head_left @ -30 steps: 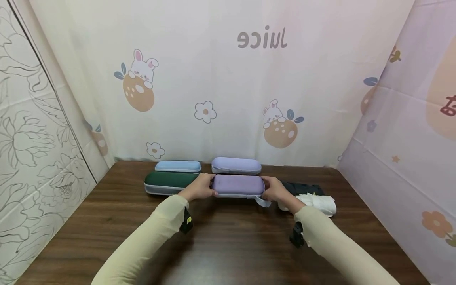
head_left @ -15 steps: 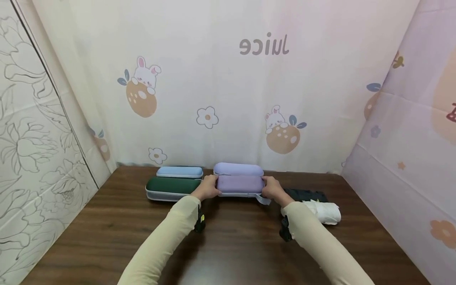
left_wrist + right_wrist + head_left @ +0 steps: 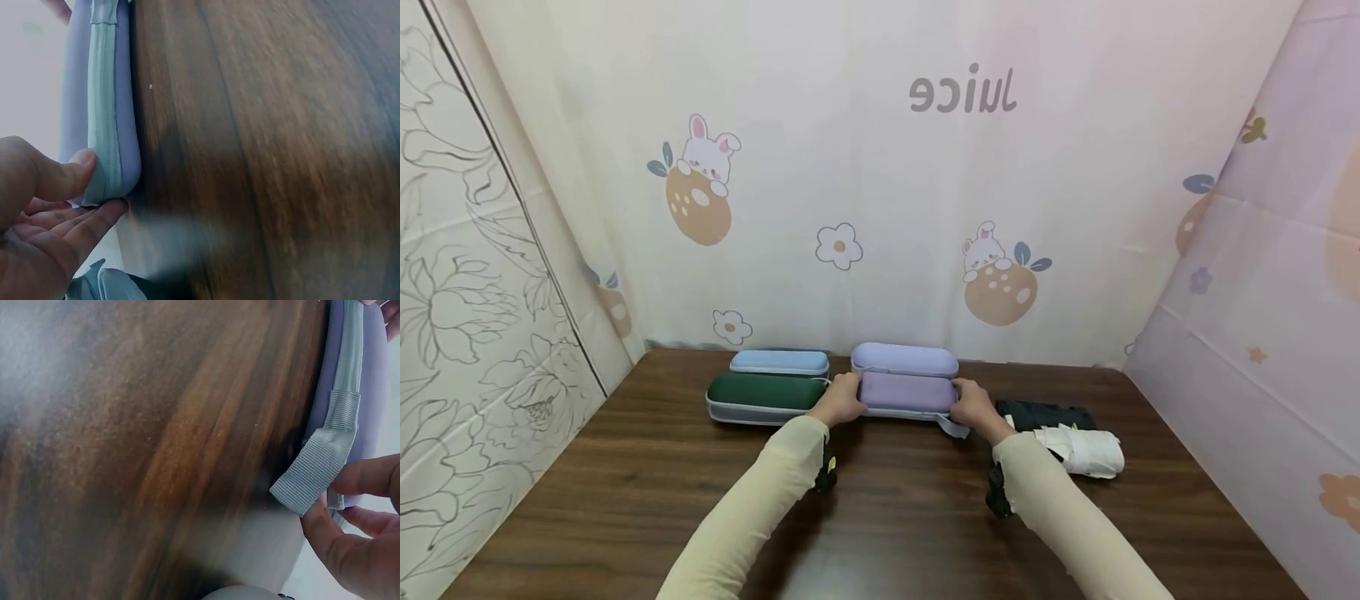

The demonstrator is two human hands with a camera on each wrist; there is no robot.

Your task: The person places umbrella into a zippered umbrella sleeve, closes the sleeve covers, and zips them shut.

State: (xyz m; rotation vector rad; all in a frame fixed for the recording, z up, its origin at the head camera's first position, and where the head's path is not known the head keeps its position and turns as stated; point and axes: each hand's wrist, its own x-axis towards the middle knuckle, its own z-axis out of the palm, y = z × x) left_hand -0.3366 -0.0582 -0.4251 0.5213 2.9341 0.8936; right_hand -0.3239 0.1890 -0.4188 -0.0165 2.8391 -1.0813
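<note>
Pushed farther back since a second ago, the purple case [image 3: 907, 393] sits just before the lilac case [image 3: 905, 359].
Left hand [image 3: 838, 402] and right hand [image 3: 973, 406] grip its ends, beside the green case [image 3: 762, 396].

Dark wooden table [image 3: 625, 500] before cartoon-printed curtains [image 3: 880, 208], soft even light.

Legible text: 1 word only, "Juice", printed in grey on the white backdrop curtain [image 3: 880, 167], and it appears mirror-reversed in the head view. No labels, brands or numbers elsewhere.
</note>
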